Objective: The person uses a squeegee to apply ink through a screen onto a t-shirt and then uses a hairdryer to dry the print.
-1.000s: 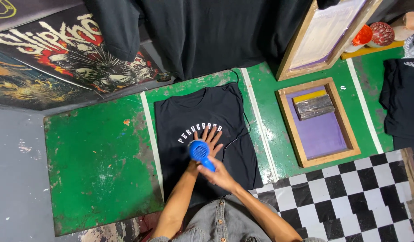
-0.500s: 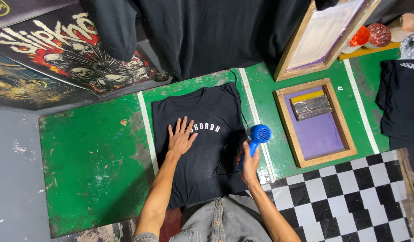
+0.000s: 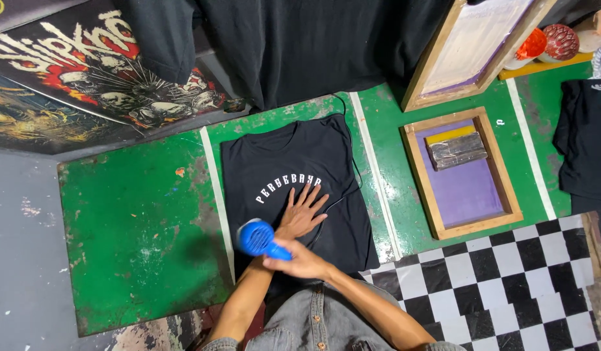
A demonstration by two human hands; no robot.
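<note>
So right at the bottom edge you've got the right hand (image 3: 299, 261) wrapped tight around the handle of a blue blower (image 3: 256, 238), crossed over to the left side of the black T-shirt (image 3: 294, 179). Looks like the drying step on the white arched print (image 3: 289, 184) to me. Just past it the left hand (image 3: 303, 213) lies flat, fingers spread wide, pinning the shirt below the lettering. The shirt itself is laid out on the green counter (image 3: 138, 234), between two white tape lines.

Next move probably calls for sweeping the nozzle across the letters while that palm keeps off the ink.

Half a second back the blower was out past the shirt's right edge and the flat hand sat further left.

Further out: a wooden screen frame (image 3: 462, 173) with a squeegee block (image 3: 458, 150), dark garments hanging behind.
</note>
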